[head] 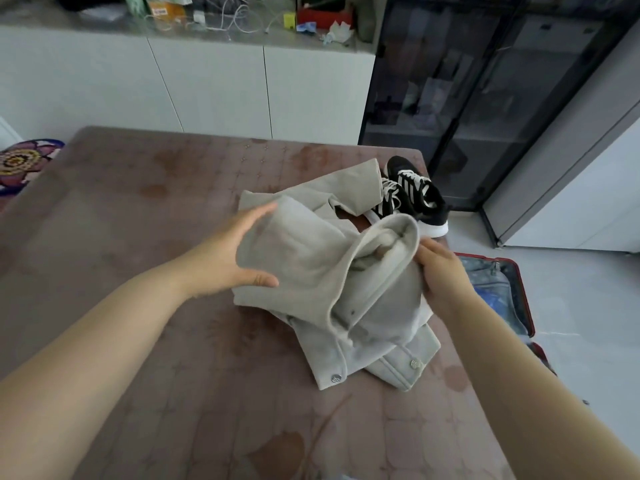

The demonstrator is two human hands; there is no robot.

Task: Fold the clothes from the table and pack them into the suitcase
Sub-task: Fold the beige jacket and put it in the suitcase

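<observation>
A light grey jacket [311,258] with metal snap buttons lies bunched on the brown patterned table [138,209], right of centre. My left hand [228,251] holds the left side of the bundle, fingers above the fabric and thumb along its near edge. My right hand [441,271] grips the right side of the bundle, fingers curled into the cloth. The open red suitcase [519,292] lies on the floor off the table's right edge, with blue packed items inside.
A pair of black-and-white sneakers [412,195] sits at the table's far right corner, touching the jacket. White cabinets [207,88] with a cluttered counter stand behind. A dark glass cabinet [485,98] is at the right. A flower-patterned rug [24,164] lies far left.
</observation>
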